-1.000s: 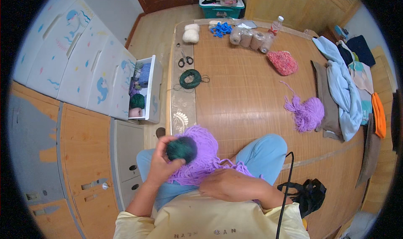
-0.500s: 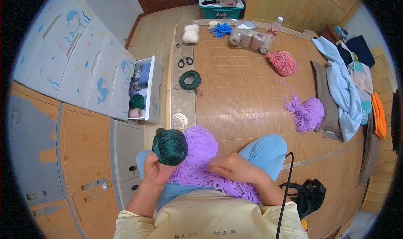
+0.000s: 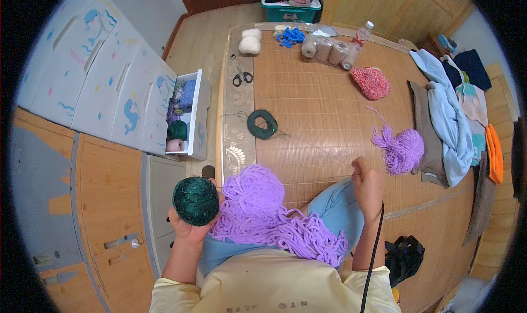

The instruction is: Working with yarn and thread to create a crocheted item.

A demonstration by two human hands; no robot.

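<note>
My left hand (image 3: 189,233) cups a dark green ball of yarn (image 3: 196,201) from below, held over my left knee. Raised above my right knee, my right hand (image 3: 366,184) is closed with the fingers pinched together on a thin strand of yarn. That strand stretches across the mat toward a flat ring of dark green yarn (image 3: 263,115), which lies ahead of me. A heap of thick purple yarn (image 3: 252,197) rests across my lap between my hands, its loose loops trailing to the right.
Scissors (image 3: 242,77), white yarn (image 3: 250,42), blue yarn (image 3: 290,37), wrapped spools (image 3: 331,51) and a bottle (image 3: 362,34) stand or lie at the far side. Purple yarn (image 3: 405,148) sits right. An open drawer (image 3: 198,115) juts out left. A black cable (image 3: 374,252) hangs by my right arm.
My right hand has swung from the purple yarn out to the right, drawing the strand. The green ring has slid right and nearer. My left hand has moved the ball left and down.
</note>
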